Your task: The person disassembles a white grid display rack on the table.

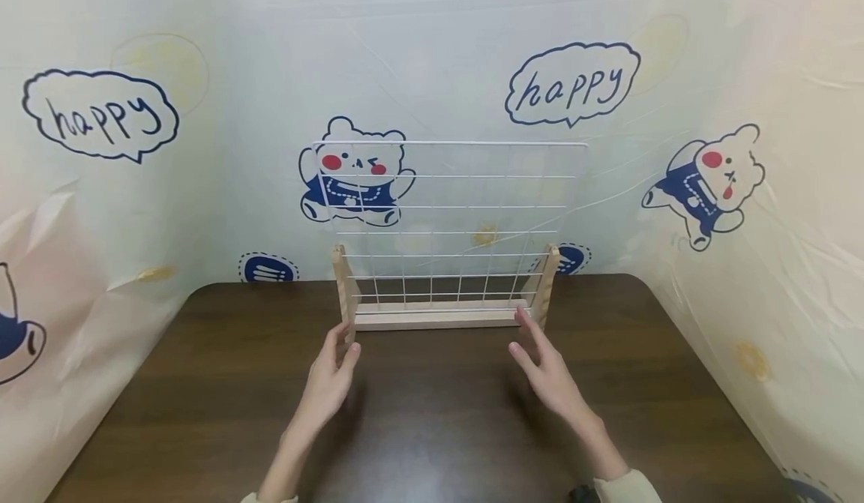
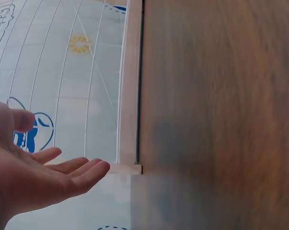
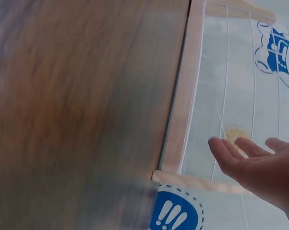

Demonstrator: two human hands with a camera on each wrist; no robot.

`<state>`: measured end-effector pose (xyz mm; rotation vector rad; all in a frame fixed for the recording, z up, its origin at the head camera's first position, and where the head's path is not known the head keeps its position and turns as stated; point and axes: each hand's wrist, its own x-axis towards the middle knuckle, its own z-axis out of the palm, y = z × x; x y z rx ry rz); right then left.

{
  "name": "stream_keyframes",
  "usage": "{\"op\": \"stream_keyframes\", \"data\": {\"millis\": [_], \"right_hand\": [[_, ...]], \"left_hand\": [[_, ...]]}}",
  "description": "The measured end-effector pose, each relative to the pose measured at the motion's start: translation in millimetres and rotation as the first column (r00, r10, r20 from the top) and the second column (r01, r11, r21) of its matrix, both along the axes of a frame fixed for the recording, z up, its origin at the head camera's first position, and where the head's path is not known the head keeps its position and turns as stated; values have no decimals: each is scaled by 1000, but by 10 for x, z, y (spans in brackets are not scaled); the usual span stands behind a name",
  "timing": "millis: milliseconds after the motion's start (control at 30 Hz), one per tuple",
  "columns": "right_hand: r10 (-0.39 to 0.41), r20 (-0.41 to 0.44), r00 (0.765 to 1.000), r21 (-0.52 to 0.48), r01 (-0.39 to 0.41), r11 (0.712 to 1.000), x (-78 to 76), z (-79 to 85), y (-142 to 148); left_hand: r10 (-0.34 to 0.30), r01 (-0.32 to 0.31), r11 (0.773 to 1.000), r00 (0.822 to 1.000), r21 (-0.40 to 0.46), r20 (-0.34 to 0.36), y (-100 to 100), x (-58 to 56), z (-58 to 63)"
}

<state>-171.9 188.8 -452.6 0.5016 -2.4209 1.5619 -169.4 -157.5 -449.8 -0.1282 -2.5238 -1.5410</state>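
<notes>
A white wire grid rack (image 1: pixel 445 143) stands upright on a pale wooden base (image 1: pixel 439 318) toward the back of the table. Short wooden side pieces, left (image 1: pixel 343 285) and right (image 1: pixel 547 282), flank the grid's lower part. My left hand (image 1: pixel 327 379) is in front of the left side piece, fingers relaxed and holding nothing. In the left wrist view its palm faces up, with the base (image 2: pixel 130 96) beyond the fingertips. My right hand (image 1: pixel 555 384) mirrors it before the base's right end, its fingers (image 3: pixel 226 155) loosely extended and nothing held.
A dark brown wooden table (image 1: pixel 432 413) spreads under both hands. Behind it and along both sides hangs a pale sheet (image 1: pixel 459 31) printed with bears and "happy" bubbles. The table's back edge lies just behind the rack.
</notes>
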Motion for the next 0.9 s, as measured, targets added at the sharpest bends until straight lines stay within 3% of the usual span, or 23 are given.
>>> {"op": "stream_keyframes", "data": {"millis": [167, 267, 400, 600, 800, 900], "right_hand": [[-59, -3, 998, -48, 59, 997, -55, -32, 124], [-86, -10, 996, -108, 85, 991, -106, -53, 211], [-110, -25, 994, -202, 102, 974, -192, -65, 319], [-155, -64, 986, -289, 131, 948, -366, -74, 422], [-200, -76, 977, -353, 161, 922, -529, -95, 483], [-180, -67, 981, -348, 146, 926, -600, -110, 505]], "left_hand": [[7, -8, 999, 999, -32, -34, -135, -112, -2], [6, -6, 1000, 1000, -28, -13, -219, -178, -24], [-44, 39, 995, 998, 90, 52, -322, -262, -56], [-127, 96, 950, 988, 298, 86, -449, -430, -92], [-188, 158, 919, 981, 362, 51, -510, -619, -170], [-217, 200, 912, 976, 358, 6, -516, -707, -197]]}}
